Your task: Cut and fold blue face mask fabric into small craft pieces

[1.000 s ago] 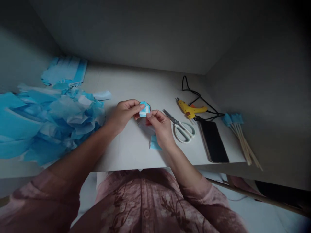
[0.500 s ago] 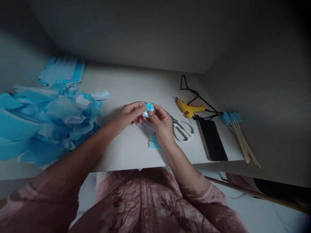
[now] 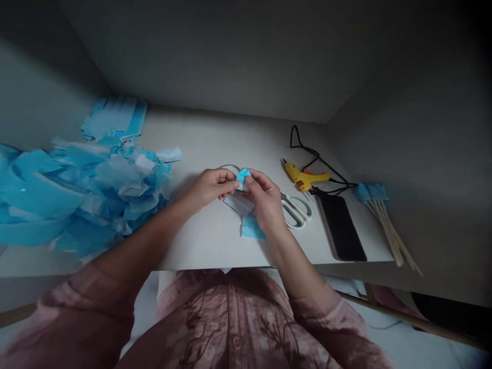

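Observation:
Both my hands meet over the middle of the white table [image 3: 215, 138], pinching a small folded piece of blue paper [image 3: 242, 177]. My left hand [image 3: 209, 187] grips it from the left with curled fingers. From the right, my right hand [image 3: 265, 201] closes thumb and fingers on the same piece. Under my hands lies a flat grey piece [image 3: 239, 203], with another blue paper scrap [image 3: 251, 228] just below my right hand.
A big heap of blue and white tissue paper [image 3: 77, 189] fills the table's left side. Right of my hands lie white-handled scissors [image 3: 296, 208], a yellow glue gun [image 3: 305, 178] with its black cord, a dark phone [image 3: 341, 226] and wooden sticks with blue tips [image 3: 384, 225].
My hands have closed in tighter around the blue paper piece, so less of it shows. The view has shifted slightly.

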### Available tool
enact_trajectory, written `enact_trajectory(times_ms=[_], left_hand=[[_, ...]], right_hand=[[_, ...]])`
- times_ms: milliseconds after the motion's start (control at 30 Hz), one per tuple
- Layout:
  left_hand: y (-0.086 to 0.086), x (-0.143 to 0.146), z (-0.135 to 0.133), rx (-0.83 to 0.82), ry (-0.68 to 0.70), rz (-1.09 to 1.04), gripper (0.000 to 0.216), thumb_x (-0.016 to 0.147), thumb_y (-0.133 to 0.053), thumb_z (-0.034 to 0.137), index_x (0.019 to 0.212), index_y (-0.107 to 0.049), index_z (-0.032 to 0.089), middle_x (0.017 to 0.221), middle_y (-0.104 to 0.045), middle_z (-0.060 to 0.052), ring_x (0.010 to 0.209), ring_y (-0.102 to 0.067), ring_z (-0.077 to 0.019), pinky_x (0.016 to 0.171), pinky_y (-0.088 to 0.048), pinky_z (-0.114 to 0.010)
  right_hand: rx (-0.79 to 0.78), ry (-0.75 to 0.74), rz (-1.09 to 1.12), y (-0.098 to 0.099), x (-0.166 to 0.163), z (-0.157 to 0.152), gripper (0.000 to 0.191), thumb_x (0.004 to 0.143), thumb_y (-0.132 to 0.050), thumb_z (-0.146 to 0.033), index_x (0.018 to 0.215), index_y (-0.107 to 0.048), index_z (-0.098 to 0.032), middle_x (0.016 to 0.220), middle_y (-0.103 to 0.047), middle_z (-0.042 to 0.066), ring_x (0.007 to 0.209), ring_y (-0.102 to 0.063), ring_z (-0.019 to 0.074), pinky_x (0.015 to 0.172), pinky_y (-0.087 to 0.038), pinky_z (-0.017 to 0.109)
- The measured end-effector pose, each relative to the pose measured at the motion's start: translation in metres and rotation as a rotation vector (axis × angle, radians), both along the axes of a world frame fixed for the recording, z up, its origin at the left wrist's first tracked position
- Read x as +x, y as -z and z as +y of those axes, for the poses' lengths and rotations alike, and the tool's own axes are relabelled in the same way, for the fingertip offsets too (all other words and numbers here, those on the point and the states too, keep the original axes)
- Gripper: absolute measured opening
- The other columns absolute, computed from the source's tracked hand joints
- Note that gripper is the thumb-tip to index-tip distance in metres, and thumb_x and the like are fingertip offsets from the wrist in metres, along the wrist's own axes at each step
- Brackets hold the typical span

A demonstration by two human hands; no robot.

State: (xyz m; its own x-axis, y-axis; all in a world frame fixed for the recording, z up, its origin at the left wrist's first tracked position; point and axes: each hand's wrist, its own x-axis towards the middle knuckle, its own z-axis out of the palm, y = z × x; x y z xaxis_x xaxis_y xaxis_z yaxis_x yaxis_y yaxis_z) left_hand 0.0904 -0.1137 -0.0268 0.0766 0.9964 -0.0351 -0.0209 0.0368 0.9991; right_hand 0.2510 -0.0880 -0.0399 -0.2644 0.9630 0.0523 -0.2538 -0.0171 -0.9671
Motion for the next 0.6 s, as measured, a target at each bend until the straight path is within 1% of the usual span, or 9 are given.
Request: enact_trajectory(times_ms=[67,100,200,300,333,400,467,533,600], left_hand=[[0.001,-0.003,0.001,0.015,-0.034,-0.074,0.028,0.079,-0.073,0.041,0.075,-0.064,0.015,0.064,-0.061,0.0,0.051,-0.049,-0.0072,0.049,-0.037,-0.021],[0.002,-0.005,0.003,0.025,-0.08,-0.125,0.029,0.082,-0.07,0.043,0.082,-0.066,0.015,0.066,-0.063,0.0,0.051,-0.049,-0.0074,0.049,-0.037,-0.021],[0.002,-0.015,0.008,0.062,-0.308,-0.251,0.029,0.089,-0.063,0.042,0.098,-0.067,0.015,0.067,-0.063,0.0,0.051,-0.051,-0.0083,0.048,-0.037,-0.021],[0.001,-0.024,0.013,0.07,-0.469,-0.28,0.019,0.09,-0.06,0.033,0.097,-0.065,0.015,0.063,-0.06,0.001,0.049,-0.05,-0.0087,0.047,-0.036,-0.02],[0.001,-0.026,0.014,0.063,-0.492,-0.284,0.017,0.09,-0.059,0.03,0.096,-0.064,0.015,0.062,-0.059,0.002,0.049,-0.049,-0.0088,0.047,-0.035,-0.02],[0.0,-0.028,0.016,0.048,-0.52,-0.292,0.014,0.09,-0.056,0.025,0.095,-0.064,0.015,0.061,-0.059,0.002,0.048,-0.049,-0.0089,0.046,-0.034,-0.02],[0.0,-0.029,0.016,0.043,-0.542,-0.296,0.013,0.09,-0.054,0.022,0.094,-0.064,0.015,0.06,-0.059,0.002,0.047,-0.048,-0.0089,0.045,-0.034,-0.02],[0.0,-0.03,0.017,0.055,-0.564,-0.296,0.012,0.089,-0.054,0.021,0.091,-0.064,0.015,0.059,-0.058,0.002,0.046,-0.048,-0.009,0.045,-0.033,-0.02],[-0.001,-0.029,0.016,0.075,-0.566,-0.3,0.011,0.089,-0.054,0.021,0.091,-0.064,0.015,0.058,-0.058,0.002,0.046,-0.048,-0.0093,0.044,-0.034,-0.02]], right_hand=[[0.101,0.017,-0.106,-0.009,0.006,0.008,0.027,0.075,-0.08,-0.043,0.092,-0.074,-0.023,0.082,-0.068,-0.001,0.073,-0.056,0.0124,0.07,-0.049,0.026],[0.162,0.021,-0.157,-0.014,0.009,0.015,0.026,0.075,-0.08,-0.042,0.09,-0.073,-0.022,0.081,-0.068,-0.001,0.072,-0.055,0.0121,0.069,-0.047,0.026],[0.367,0.012,-0.345,-0.024,0.011,0.044,0.017,0.079,-0.074,-0.035,0.087,-0.069,-0.021,0.082,-0.067,-0.001,0.071,-0.054,0.0118,0.07,-0.043,0.026],[0.521,0.014,-0.63,-0.023,0.0,0.082,0.002,0.079,-0.067,-0.021,0.081,-0.066,-0.019,0.076,-0.065,-0.002,0.069,-0.054,0.0126,0.07,-0.042,0.027],[0.542,0.034,-0.714,-0.021,-0.007,0.095,0.003,0.079,-0.064,-0.016,0.08,-0.065,-0.019,0.077,-0.065,-0.001,0.07,-0.055,0.0133,0.072,-0.044,0.027],[0.569,0.065,-0.827,-0.016,-0.019,0.115,0.014,0.079,-0.059,-0.009,0.086,-0.066,-0.018,0.09,-0.07,0.003,0.08,-0.06,0.0156,0.079,-0.047,0.029],[0.612,0.009,-0.877,-0.015,-0.026,0.126,0.034,0.076,-0.057,-0.003,0.104,-0.068,-0.018,0.119,-0.07,0.009,0.099,-0.063,0.0188,0.083,-0.049,0.029],[0.684,-0.074,-0.909,-0.018,-0.022,0.124,0.052,0.077,-0.056,-0.002,0.125,-0.064,-0.019,0.142,-0.061,0.011,0.114,-0.061,0.0212,0.084,-0.05,0.03],[0.765,-0.137,-0.963,-0.028,-0.01,0.109,0.052,0.082,-0.054,-0.006,0.132,-0.062,-0.02,0.142,-0.061,0.01,0.113,-0.063,0.022,0.083,-0.049,0.031]])
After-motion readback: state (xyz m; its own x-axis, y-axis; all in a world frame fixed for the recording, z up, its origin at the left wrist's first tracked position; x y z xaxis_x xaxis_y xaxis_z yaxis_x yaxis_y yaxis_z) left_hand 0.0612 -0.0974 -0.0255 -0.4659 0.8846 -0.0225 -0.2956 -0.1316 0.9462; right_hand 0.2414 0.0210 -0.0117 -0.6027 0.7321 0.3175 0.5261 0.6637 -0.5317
